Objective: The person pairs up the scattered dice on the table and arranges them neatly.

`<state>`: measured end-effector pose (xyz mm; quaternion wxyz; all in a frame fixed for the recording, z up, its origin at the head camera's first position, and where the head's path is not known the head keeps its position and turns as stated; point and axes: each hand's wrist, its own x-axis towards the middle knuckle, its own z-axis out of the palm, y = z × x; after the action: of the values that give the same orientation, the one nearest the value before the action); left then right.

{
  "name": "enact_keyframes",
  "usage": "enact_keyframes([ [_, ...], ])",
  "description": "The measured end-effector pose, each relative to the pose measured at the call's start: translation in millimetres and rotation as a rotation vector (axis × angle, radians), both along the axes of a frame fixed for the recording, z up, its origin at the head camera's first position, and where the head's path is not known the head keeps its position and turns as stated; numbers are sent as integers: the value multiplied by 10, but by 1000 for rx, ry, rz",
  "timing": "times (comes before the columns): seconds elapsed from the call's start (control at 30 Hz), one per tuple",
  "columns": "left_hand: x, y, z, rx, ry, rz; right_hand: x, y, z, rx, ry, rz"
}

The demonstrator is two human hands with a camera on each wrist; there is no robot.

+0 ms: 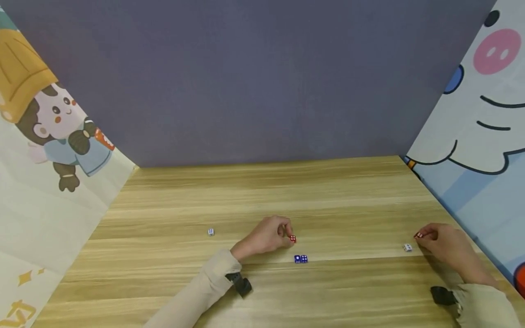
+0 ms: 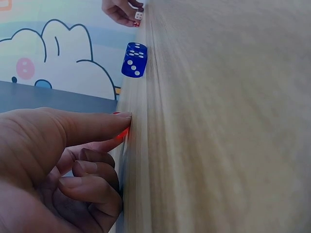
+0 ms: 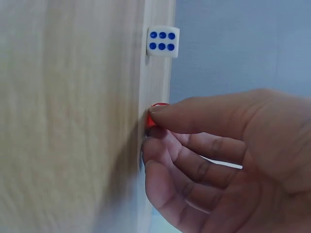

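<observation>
My left hand (image 1: 268, 234) pinches a red die (image 1: 293, 238) between thumb and finger near the middle of the table. In the left wrist view only a sliver of that red die (image 2: 122, 132) shows behind the thumb. Two blue dice (image 1: 301, 258) sit side by side just in front of this hand. Over at the right, my right hand (image 1: 449, 246) pinches another red die (image 1: 419, 235), mostly covered by the thumb in the right wrist view. A white die (image 1: 407, 247) with blue pips lies close to its fingertips. Left of my left hand is a second white die (image 1: 211, 232).
The dice are on a wood-grain table (image 1: 172, 200). A dark grey panel (image 1: 262, 82) rises along its back edge. Cartoon-printed sheets stand at the left (image 1: 37, 218) and right (image 1: 484, 191) sides, the right one near my right hand.
</observation>
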<state>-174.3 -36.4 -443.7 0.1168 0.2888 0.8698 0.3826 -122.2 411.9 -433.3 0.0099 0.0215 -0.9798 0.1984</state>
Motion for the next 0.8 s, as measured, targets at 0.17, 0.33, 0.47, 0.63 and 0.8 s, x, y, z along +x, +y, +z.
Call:
enact_keyframes([
  [0.17,-8,-20,-6,7,6,1,2,1,-13,-6,9,0],
  [0.33,1,-28,-11,11,0,2,-5,7,-22,-7,14,-1],
  [0.47,8,-24,-12,12,-2,0,-3,18,-26,-2,23,-7],
  [0.63,1,-12,-4,8,10,0,17,16,-26,-2,34,-12],
  [0.8,-2,-6,1,12,7,2,38,10,-17,-11,39,-7],
])
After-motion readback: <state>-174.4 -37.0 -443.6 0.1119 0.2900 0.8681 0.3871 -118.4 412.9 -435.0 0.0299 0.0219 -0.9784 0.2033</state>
